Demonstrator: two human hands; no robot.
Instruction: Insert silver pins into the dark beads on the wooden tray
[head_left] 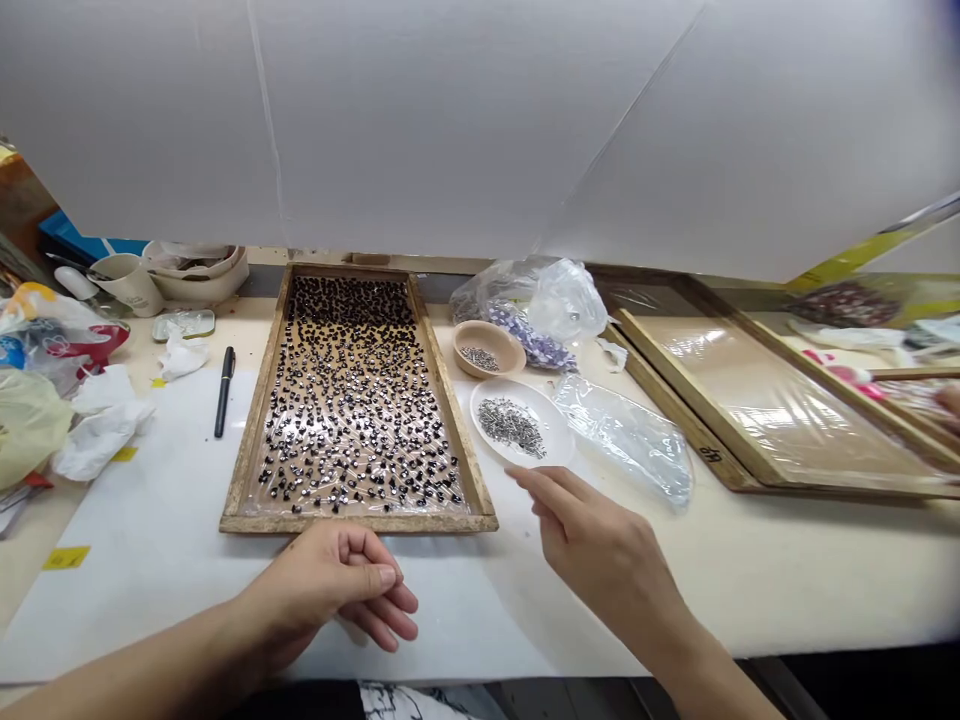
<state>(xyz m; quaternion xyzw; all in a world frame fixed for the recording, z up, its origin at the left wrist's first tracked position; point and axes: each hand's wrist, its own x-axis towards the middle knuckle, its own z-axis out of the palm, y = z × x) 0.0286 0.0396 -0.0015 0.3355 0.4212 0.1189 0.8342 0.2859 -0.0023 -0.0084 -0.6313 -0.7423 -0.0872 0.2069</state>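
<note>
A wooden-framed tray [486,490] lined with clear film bears a great many small, shiny black pieces [352,400]. At its front edge is my left hand [345,585], turned partly palm up with loosely curled fingers and nothing visible in it. My right hand [600,540] reaches over the near rim of a white dish [559,440], index finger stretched out, thumb mostly hidden. Inside that dish lies a pile of small silvery metal pieces [514,425]. Just behind, a beige bowl [491,338] holds similar small pieces.
A black pen [224,392] lies left of the tray. Clear plastic bags [630,430] and a bag of purple pieces [529,320] are on the right, before stacked wooden frames [757,390]. Crumpled tissues [105,420] and a cup [129,285] are leftward. Another person's hand [949,400] shows far right.
</note>
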